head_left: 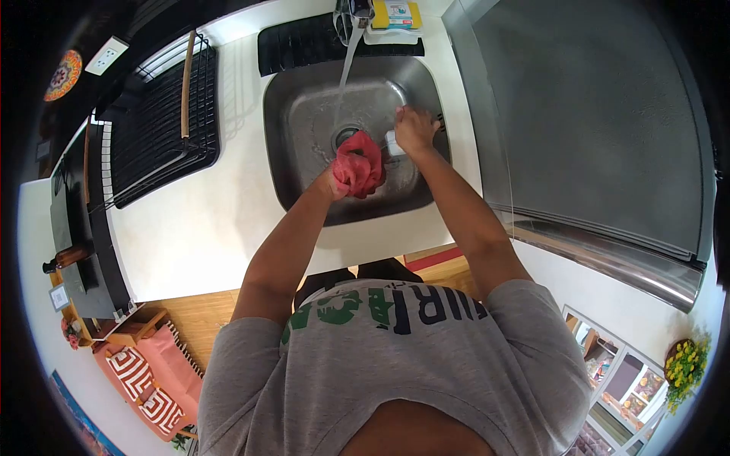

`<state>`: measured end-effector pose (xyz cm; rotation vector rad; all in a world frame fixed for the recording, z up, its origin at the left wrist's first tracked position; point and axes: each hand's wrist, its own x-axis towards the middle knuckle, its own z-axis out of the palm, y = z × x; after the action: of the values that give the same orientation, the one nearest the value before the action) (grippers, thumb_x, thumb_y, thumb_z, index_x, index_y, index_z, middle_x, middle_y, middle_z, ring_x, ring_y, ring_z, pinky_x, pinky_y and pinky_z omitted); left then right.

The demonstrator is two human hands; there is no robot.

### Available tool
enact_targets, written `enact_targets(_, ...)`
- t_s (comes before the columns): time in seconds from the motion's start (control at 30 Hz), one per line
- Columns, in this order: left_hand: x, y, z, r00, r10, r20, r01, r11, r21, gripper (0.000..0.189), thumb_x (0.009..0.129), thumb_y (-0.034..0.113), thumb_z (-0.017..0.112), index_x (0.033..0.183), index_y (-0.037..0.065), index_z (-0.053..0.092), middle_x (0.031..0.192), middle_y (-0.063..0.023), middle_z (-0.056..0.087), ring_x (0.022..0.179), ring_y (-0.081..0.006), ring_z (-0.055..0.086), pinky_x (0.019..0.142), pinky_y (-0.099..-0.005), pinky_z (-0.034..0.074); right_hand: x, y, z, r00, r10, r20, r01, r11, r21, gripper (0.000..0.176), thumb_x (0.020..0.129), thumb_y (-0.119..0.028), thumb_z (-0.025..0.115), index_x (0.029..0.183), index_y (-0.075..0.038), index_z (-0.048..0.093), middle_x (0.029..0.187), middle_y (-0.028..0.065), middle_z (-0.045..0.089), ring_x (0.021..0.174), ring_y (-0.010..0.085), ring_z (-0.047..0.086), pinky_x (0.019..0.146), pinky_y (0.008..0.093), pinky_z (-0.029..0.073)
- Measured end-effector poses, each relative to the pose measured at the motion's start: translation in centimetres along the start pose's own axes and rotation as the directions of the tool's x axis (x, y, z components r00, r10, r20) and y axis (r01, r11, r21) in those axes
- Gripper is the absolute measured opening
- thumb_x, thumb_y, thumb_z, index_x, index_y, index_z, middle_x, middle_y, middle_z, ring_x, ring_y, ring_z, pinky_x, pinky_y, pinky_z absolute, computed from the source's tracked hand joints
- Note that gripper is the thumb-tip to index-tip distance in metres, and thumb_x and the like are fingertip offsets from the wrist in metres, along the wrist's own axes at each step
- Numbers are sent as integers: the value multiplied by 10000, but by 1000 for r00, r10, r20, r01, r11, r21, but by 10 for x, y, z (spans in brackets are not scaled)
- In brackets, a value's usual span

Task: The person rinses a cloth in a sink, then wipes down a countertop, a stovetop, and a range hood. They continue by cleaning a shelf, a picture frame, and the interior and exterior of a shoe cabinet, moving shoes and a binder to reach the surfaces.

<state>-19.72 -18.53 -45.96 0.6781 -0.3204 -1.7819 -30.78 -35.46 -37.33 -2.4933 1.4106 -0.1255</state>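
Over the steel sink (304,171), my left hand (337,182) grips a wet-looking red cloth (361,163), which hangs partly over the drain (347,137). My right hand (414,131) is at the sink's right side, its fingers curled close together. Just left of it and below its fingers is a small white object (394,144); whether the hand touches it is unclear. What the right hand holds, if anything, is hidden. Water runs from the faucet (360,21) into the sink, behind the cloth.
A black dish rack (163,114) stands on the counter (205,235) at the left. Behind the sink lie a black ridged mat (300,42) and a yellow sponge pack (397,15). A grey refrigerator (593,114) stands close at the right.
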Motion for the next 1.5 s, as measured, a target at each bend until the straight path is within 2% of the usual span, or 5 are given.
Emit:
enact_targets(0.13,-36,37,41,779,606,160,-338,191,922,323,810,225,622,1111,129,554,1076,-48,586,978,-201,571,842,-347,476,5,0,2,995,-47,-92,51,998,42,289,889,-294,423,958,-95,620,1034,122,571,1029,317,498,849,535,303)
enact_targets(0.23,-7,-4,26,879,3,-476,-18,999,-26,397,830,269,617,1189,143,503,1182,-38,545,1097,-189,512,948,-362,413,1,0,1,997,-21,-71,19,999,-27,286,886,-286,422,963,-95,622,993,115,570,1004,312,503,838,515,303)
enact_targets(0.57,-10,24,39,968,83,-236,-157,936,-314,487,888,471,416,1225,124,471,1192,-49,538,1104,-219,515,931,-407,405,5,3,-3,998,-30,-51,36,991,128,291,892,-298,431,941,-77,614,950,123,569,964,321,514,852,477,314)
enact_targets(1.1,-72,-12,-2,724,473,-502,163,589,791,461,897,434,409,1145,71,548,1090,-64,584,1017,-179,546,869,-331,421,-15,15,22,988,129,-86,-56,813,579,590,663,-184,727,1146,-77,405,993,151,584,840,376,598,762,440,478)
enact_targets(1.5,-60,-28,-30,613,608,-505,241,465,852,151,837,117,440,941,63,534,920,-197,575,877,-371,572,739,-428,474,-30,-19,-6,838,-231,494,-541,-235,807,429,795,-312,594,1147,-100,467,1037,63,554,991,221,541,867,408,440)
